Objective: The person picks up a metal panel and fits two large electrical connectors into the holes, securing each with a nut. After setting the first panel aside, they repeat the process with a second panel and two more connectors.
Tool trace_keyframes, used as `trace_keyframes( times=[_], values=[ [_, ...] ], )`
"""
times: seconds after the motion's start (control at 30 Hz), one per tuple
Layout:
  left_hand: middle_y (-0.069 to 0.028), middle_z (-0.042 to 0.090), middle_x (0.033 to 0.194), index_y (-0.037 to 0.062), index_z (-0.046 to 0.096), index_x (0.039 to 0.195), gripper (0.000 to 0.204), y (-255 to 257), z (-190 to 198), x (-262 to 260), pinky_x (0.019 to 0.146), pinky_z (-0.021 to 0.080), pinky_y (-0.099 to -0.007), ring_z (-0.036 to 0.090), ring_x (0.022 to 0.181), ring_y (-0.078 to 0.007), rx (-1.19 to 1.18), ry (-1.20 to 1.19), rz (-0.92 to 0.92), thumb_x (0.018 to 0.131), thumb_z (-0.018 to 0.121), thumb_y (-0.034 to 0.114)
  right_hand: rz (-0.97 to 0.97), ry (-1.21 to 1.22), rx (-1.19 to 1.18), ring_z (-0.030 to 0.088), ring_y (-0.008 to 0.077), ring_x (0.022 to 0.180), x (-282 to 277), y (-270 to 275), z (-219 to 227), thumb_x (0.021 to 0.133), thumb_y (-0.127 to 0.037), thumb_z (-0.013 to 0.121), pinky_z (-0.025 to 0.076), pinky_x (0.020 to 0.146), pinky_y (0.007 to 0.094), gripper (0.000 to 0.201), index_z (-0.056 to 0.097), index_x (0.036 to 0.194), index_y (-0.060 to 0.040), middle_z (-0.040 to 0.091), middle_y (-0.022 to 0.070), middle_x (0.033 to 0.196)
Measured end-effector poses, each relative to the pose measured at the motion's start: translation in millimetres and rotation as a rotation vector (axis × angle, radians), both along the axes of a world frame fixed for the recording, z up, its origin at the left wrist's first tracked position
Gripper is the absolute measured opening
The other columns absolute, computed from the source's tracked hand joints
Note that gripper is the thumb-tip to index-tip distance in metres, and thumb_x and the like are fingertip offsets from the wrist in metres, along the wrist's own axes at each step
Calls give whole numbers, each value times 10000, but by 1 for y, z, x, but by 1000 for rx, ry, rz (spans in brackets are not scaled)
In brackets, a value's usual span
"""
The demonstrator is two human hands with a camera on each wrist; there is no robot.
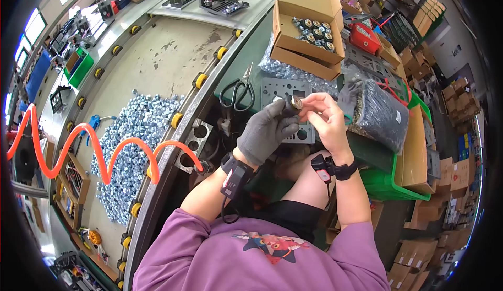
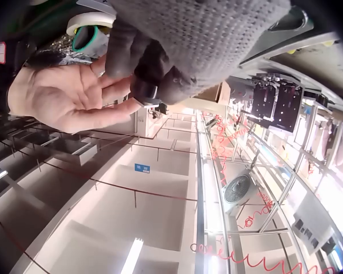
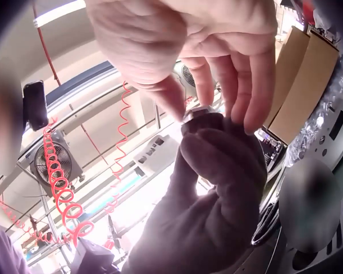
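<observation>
In the head view my gloved left hand (image 1: 266, 132) grips a small black round part (image 1: 294, 103) with a shiny metal centre. The grey glove (image 2: 200, 43) wraps the part from below, its thumb and fingers pressed round the black body. My bare right hand (image 1: 327, 120) meets it from the other side, thumb and fingertips pinching at its metal end. A silvery piece (image 3: 201, 112) shows there between the right fingertips in the right wrist view. Beneath the hands lies a grey metal plate with holes (image 1: 272, 87), partly hidden by them.
Black-handled scissors (image 1: 238, 94) lie left of the plate. An open cardboard box (image 1: 306, 55) behind holds several similar round parts. Many small silvery pieces (image 1: 139, 139) are heaped on the left bench. A coiled orange hose (image 1: 107, 175) crosses at left; a green crate (image 1: 385, 186) stands right.
</observation>
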State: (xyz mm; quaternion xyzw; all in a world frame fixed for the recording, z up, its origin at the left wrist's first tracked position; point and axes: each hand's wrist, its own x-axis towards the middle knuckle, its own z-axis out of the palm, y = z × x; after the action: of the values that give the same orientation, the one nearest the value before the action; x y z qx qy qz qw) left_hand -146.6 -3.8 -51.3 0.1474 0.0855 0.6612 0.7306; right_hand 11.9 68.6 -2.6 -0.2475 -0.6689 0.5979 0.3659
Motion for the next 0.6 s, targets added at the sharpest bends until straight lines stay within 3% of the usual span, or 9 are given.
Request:
trace_keyframes(
  times=[0.07,0.13,0.2,0.27,0.33,0.4,0.53,0.57,0.6],
  values=[
    [-112,626,1063,-30,547,1191,331,-3,2,0,797,540,-283,626,931,-206,-35,-1,15,1011,436,225,32,40,-19,608,113,912,-4,-3,-1,892,-71,626,500,794,260,165,569,1040,-24,642,57,991],
    [-112,629,1065,-31,545,1194,335,-5,1,2,810,545,-289,636,960,-220,-72,-1,23,1010,436,226,-121,-229,240,613,117,896,-10,-6,-1,892,-50,588,497,769,257,149,569,1038,-24,643,55,969],
    [-112,630,1062,-35,537,1206,333,-7,0,2,821,546,-280,636,1007,-220,-89,-5,80,1011,434,215,-106,-171,226,616,110,868,-10,-3,-4,890,-80,612,494,745,251,134,582,1010,-27,643,43,950],
    [-115,626,1071,-35,533,1210,329,-11,5,3,822,545,-275,636,1003,-210,-60,71,116,1012,431,207,-27,-11,64,611,87,838,-10,-4,-1,887,-108,649,494,731,243,132,594,975,-28,646,18,915],
    [-118,623,1081,-34,529,1214,325,-13,3,2,822,545,-270,637,999,-200,-33,147,150,1013,428,200,-54,-124,84,601,75,836,-14,-8,2,891,-88,632,500,731,234,133,591,999,-22,644,26,930],
    [-122,608,1115,-38,520,1221,314,-9,-8,-1,837,545,-262,628,1019,-188,-13,-1,77,1016,414,175,-58,-198,139,596,72,838,-18,-10,1,884,-80,633,507,713,224,153,592,1016,-16,643,31,937],
    [-118,595,1136,-46,522,1204,304,-15,-12,-6,853,545,-264,627,1006,-178,20,-48,62,1020,400,162,-55,-164,56,610,88,835,-23,-14,2,850,-91,690,507,687,221,200,602,1014,-18,653,28,937],
    [-116,601,1122,-48,526,1193,298,-20,-2,-5,860,546,-269,630,996,-179,-20,32,117,1020,397,158,-80,-301,230,610,85,821,-27,-17,5,817,-107,740,501,681,224,237,615,998,-19,655,29,935],
    [-115,607,1108,-49,529,1183,293,-22,3,-4,867,548,-273,633,986,-180,-59,115,169,1020,395,154,-76,-304,228,610,85,821,-29,-15,3,817,-107,740,501,681,224,237,615,998,-19,655,29,935]
  ],
)
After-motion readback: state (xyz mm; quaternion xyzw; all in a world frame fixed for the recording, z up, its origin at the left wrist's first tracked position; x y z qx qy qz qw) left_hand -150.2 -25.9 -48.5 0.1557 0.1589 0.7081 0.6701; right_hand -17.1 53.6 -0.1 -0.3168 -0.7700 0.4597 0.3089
